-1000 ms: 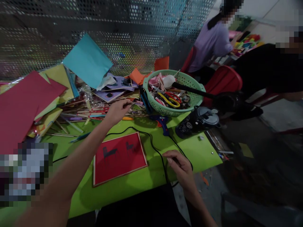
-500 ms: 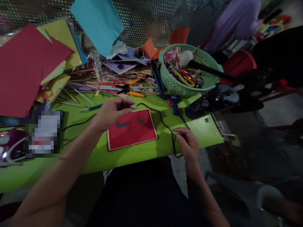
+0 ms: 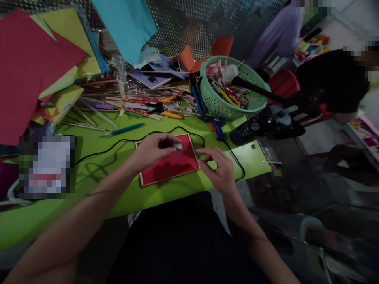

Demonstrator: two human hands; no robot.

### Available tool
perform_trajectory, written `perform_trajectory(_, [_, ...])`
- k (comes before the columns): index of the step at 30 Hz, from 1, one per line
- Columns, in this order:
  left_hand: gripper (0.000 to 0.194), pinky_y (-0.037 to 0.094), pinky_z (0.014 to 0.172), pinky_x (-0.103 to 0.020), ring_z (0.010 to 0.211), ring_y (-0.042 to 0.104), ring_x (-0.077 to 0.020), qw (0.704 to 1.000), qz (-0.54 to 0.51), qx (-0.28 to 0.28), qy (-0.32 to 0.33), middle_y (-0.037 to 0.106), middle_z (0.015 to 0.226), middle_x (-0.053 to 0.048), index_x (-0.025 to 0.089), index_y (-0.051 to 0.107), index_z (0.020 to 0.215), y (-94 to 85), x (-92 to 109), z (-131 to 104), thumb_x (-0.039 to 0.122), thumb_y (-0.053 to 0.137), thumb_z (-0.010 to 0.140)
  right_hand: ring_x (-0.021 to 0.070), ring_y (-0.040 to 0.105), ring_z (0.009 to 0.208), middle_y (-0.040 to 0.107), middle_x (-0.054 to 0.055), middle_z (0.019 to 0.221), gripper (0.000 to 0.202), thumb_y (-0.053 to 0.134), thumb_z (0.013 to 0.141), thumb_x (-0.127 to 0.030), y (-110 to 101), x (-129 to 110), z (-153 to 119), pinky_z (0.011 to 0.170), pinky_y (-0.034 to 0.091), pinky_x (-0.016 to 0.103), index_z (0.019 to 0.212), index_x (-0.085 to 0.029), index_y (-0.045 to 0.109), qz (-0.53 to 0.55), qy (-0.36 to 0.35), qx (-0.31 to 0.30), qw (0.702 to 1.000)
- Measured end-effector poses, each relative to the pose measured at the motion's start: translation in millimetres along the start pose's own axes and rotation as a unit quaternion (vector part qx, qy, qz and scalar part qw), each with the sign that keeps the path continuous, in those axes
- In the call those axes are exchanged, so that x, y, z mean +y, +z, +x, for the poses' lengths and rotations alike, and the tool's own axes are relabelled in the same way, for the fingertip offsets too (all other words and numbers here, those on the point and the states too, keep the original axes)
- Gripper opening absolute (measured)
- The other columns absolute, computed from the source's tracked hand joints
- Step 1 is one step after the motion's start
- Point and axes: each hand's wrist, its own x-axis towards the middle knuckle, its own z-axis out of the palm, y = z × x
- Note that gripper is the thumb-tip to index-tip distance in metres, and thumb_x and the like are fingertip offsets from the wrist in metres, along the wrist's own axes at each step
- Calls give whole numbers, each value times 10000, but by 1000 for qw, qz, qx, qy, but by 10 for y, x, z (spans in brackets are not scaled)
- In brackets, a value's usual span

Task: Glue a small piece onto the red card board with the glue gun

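Note:
Between the thumb and fingers of my left hand (image 3: 156,149) is a small, rounded, greyish-white pebble-like piece (image 3: 178,146); its exact kind is unclear. The hand hovers over a red panel (image 3: 166,167) framed with thin light wooden strips, which lies flat on the green table (image 3: 124,197) and is partly covered by my hand. At the panel's right edge is my right hand (image 3: 218,165), thumb and forefinger curved but apart, with nothing visible between them. A blue glue gun (image 3: 217,128) rests on the table beyond my right hand.
A black cable (image 3: 118,142) runs behind the panel. Further back are a green basket (image 3: 219,104) of tools, orange-handled pliers (image 3: 166,106), loose sticks and coloured paper. A phone (image 3: 49,167) lies at left, a dark drill-like tool (image 3: 251,128) at right. Other people are beyond.
My left hand has moved right with the pebble-like piece, further over the panel. My right hand has moved left, from the table to the panel's edge, and its fingers have spread.

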Motion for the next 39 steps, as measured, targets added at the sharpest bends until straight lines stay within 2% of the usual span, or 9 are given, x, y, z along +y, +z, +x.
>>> perform_trajectory(8, [227,548,765,-300,813,697,-164,999,-44,-25,16,758,890,-34,175,699,928,1,-6,-16,245,796,735,185,656,857,709,43,1046,257,693,927,-197,408,-70,257,776,559,319,1175,-262,671,15,-4,-15,1000])
perform_trajectory(16, [245,543,776,-320,813,696,-172,998,-19,-62,-11,750,868,-39,176,676,901,-177,30,19,297,805,733,183,658,864,714,39,1022,188,719,915,-217,480,-91,365,758,554,316,1098,-250,689,36,-4,-40,999])
perform_trajectory(19, [215,525,734,-314,778,679,-173,997,44,-67,-2,744,842,-37,181,690,898,-297,75,17,316,777,755,167,649,816,720,32,997,152,728,902,-206,487,-139,440,754,548,305,1048,-241,702,38,10,-55,998])
perform_trajectory(21, [186,504,713,-308,752,651,-166,993,118,-16,27,737,830,-28,184,711,898,-409,122,4,321,758,781,168,656,832,729,30,994,136,717,904,-190,499,-165,497,770,546,301,1030,-241,708,49,10,-82,995])
perform_trajectory(23, [173,483,714,-302,743,616,-153,978,182,72,65,734,843,-16,187,728,915,-536,175,-15,329,743,817,189,673,939,733,38,1035,154,692,915,-167,525,-181,555,847,541,320,1047,-245,711,51,-6,-124,991])
perform_trajectory(25, [173,463,716,-294,740,583,-142,961,215,148,87,729,848,-6,187,738,933,-656,221,-32,333,740,840,213,665,1048,724,48,1087,195,671,916,-143,571,-188,609,923,521,348,1076,-246,712,37,-29,-165,985])
perform_trajectory(27, [170,445,715,-288,737,561,-135,952,224,189,89,721,842,0,183,744,941,-749,252,-41,323,746,845,230,653,1088,707,57,1115,225,658,905,-119,634,-190,655,947,508,367,1084,-242,716,13,-39,-196,980])
perform_trajectory(32, [127,432,706,-272,711,533,-118,944,229,223,83,724,835,8,180,747,912,-805,289,-45,283,752,838,223,643,1028,670,53,1045,277,606,874,-44,790,-166,717,868,501,332,1030,-229,740,-22,-27,-244,969])
perform_trajectory(39, [88,414,677,-245,672,504,-96,940,244,215,99,731,820,20,170,750,903,-737,338,-81,239,733,850,212,645,1030,665,68,1088,250,653,921,-98,876,-120,693,897,498,337,1122,-218,739,-8,-1,-261,965])
